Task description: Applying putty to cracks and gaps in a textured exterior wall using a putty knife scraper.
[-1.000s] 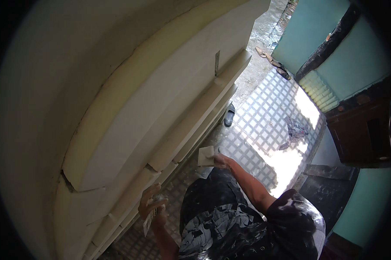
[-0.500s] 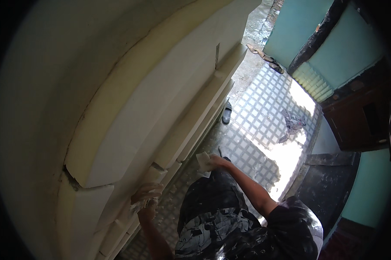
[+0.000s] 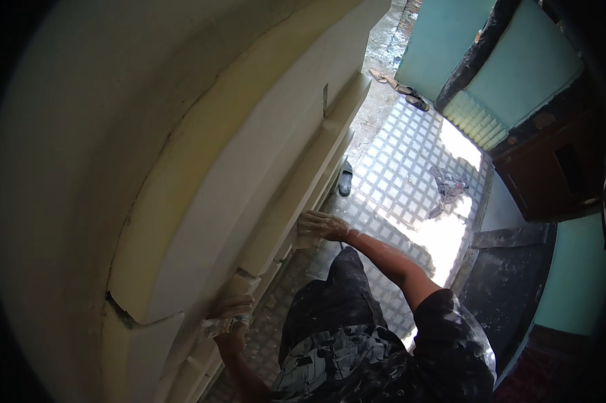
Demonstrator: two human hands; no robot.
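Observation:
A pale stepped wall moulding (image 3: pixel 289 195) runs diagonally along my left. My right hand (image 3: pixel 324 226), coated in white dust, presses a pale flat rectangular piece (image 3: pixel 307 240) to the moulding's lower edge, its fingers closed over the piece. What the piece is made of I cannot tell. Lower down, my left hand (image 3: pixel 231 310) is bent at the moulding beside a notch (image 3: pixel 246 273). White residue covers its fingers, and something whitish (image 3: pixel 214 328) shows at them, too unclear to name.
A dark slipper (image 3: pixel 345 178) lies on the tiled floor (image 3: pixel 390 161) by the moulding's foot. Farther right is a crumpled plastic bag (image 3: pixel 447 188). More footwear (image 3: pixel 416 102) lies near the green wall (image 3: pixel 437 40). A brown wooden cabinet (image 3: pixel 545 168) stands at right.
My right hand has gone from beside my knee to the moulding, bringing the pale piece against its edge. My left hand has barely moved. The view has shifted slightly.

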